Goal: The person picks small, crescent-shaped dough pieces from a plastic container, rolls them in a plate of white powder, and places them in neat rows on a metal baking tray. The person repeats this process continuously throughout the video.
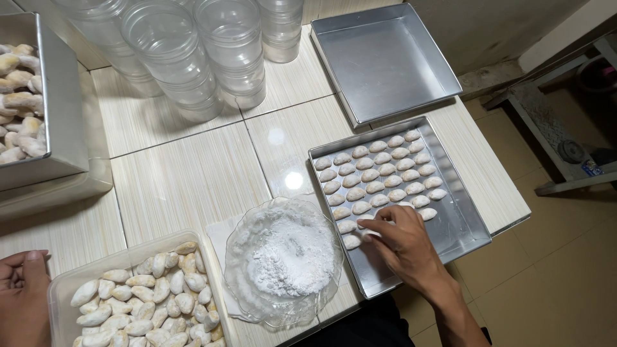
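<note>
My right hand reaches over the near part of a metal baking tray, fingertips pinching a sugar-coated cookie at the end of the lowest row. Rows of several white coated cookies fill the tray's far half. A glass plate of white powdered sugar sits just left of the tray. A clear plastic container of uncoated crescent cookies lies at the front left. My left hand rests loosely curled beside that container, holding nothing.
An empty metal tray sits at the back right. Stacks of clear plastic jars stand at the back. A deep metal pan of cookies is at the left edge. The table ends at right above a tiled floor.
</note>
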